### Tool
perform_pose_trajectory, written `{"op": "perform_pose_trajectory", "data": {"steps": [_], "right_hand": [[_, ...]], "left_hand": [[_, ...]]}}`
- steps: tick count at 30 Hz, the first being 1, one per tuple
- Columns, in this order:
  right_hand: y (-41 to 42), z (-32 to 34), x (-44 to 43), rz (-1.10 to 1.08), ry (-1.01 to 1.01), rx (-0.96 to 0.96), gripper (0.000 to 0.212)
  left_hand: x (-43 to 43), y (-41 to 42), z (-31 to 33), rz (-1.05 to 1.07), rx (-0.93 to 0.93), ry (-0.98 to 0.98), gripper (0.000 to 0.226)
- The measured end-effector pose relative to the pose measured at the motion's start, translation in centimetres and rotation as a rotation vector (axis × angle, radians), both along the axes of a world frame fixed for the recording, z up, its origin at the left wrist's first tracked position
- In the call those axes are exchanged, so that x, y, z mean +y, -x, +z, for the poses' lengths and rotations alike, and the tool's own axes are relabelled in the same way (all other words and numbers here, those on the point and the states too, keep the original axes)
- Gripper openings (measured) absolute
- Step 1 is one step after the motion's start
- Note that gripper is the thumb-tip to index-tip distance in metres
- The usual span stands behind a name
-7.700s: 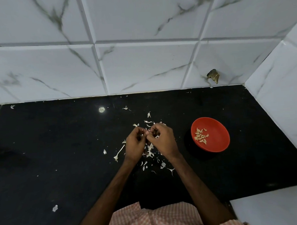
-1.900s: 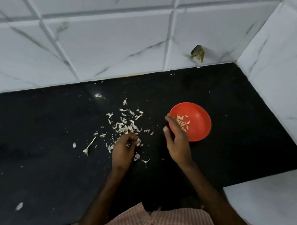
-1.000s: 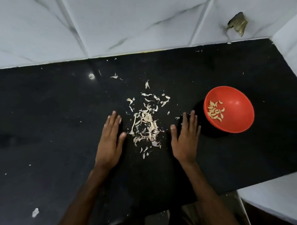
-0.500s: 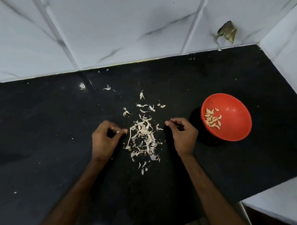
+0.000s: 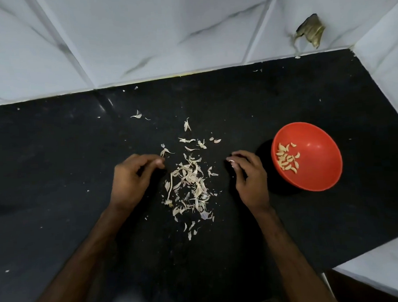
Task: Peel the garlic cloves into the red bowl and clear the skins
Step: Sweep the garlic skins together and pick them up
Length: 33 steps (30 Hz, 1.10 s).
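1. Where the garlic skins point(image 5: 190, 185) lie heaped on the black surface point(image 5: 57, 157), the peeled cloves point(image 5: 287, 159) sit in the red bowl point(image 5: 319, 168), off to the right.
2. The left hand point(image 5: 133, 181) rests knuckles-up just left of the heap. The right hand point(image 5: 250, 178) rests between the heap and the bowl.
3. Both hands' fingers are curled; whether they pinch any skin cannot be told.

Round red plastic bowl point(image 5: 319, 159): one. Pale peeled garlic cloves point(image 5: 287, 159) inside it: roughly fifteen, exact count unclear. Papery whitish garlic skins point(image 5: 190, 185) on black stone counter point(image 5: 57, 168): dozens, in one heap plus scattered strays. Bare hands: two, left hand point(image 5: 132, 179) and right hand point(image 5: 251, 178). Ragged hole in white marbled wall tile point(image 5: 311, 31): one.
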State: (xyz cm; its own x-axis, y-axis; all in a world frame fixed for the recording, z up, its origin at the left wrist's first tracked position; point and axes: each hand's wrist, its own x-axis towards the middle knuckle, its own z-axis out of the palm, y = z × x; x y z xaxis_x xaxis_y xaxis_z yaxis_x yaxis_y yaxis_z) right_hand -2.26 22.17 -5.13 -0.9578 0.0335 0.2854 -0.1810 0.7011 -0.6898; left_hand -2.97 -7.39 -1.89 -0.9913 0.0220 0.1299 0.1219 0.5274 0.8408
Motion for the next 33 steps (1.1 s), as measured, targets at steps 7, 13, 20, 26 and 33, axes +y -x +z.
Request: {"op": "perform_pose_trajectory", "data": {"steps": [7, 13, 20, 26, 33], "right_hand": [[2.8, -0.2, 2.5, -0.129, -0.145, -0.302, 0.067], [6.4, 0.1, 0.2, 0.101, -0.451, -0.350, 0.085], [6.8, 0.4, -1.9, 0.280, -0.218, -0.123, 0.060], [13.7, -0.4, 2.9, -0.254, -0.382, -0.345, 0.092], [7.8, 1.2, -2.8, 0.696, -0.472, -0.307, 0.084]], "left_hand": [[-5.0, 8.2, -1.7, -0.003, -0.004, 0.360, 0.057], [-3.1, 11.1, -3.7, -0.261, -0.094, 0.658, 0.084], [0.6, 6.2, -2.0, -0.524, 0.092, 0.346, 0.062], [-1.7, 8.3, -3.5, 0.230, -0.120, 0.524, 0.081], [2.0, 4.0, -2.7, -0.500, -0.071, 0.609, 0.077]]}}
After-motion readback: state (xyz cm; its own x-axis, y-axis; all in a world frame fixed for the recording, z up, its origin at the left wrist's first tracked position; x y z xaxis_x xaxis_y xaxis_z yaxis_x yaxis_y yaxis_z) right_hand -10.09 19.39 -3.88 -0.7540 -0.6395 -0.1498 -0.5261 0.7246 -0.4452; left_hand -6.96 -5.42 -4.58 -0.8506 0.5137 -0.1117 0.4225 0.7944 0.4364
